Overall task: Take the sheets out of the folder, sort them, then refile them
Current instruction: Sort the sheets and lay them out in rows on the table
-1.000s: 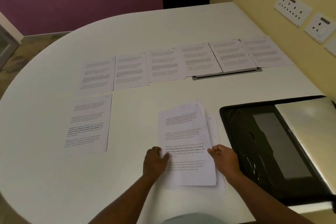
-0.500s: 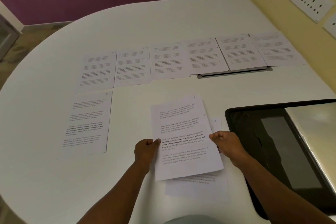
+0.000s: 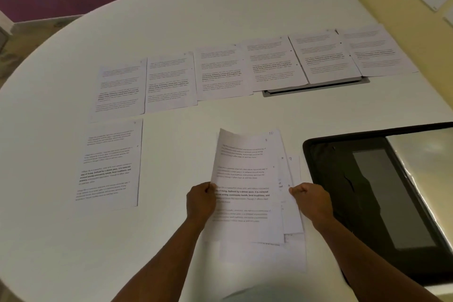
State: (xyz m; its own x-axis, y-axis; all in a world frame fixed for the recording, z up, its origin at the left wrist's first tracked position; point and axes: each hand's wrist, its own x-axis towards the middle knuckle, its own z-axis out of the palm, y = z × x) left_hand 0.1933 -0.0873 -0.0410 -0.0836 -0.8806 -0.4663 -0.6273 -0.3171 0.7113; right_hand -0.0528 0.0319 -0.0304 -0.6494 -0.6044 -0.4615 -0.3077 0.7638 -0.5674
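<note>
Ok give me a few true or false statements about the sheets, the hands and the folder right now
1. Six sheets lie in the far row. True.
2. The left hand rests flat on the table. False: it pinches the held sheets.
3. The right hand grips the sheets' right edge. True.
4. The folder is closed. False: it lies open, right of the held sheets.
5. One sheet lies alone below the row's left end. True.

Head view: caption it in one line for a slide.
Both hands, left hand and right hand, grip the top sheet; seven sorted sheets lie beyond.
</note>
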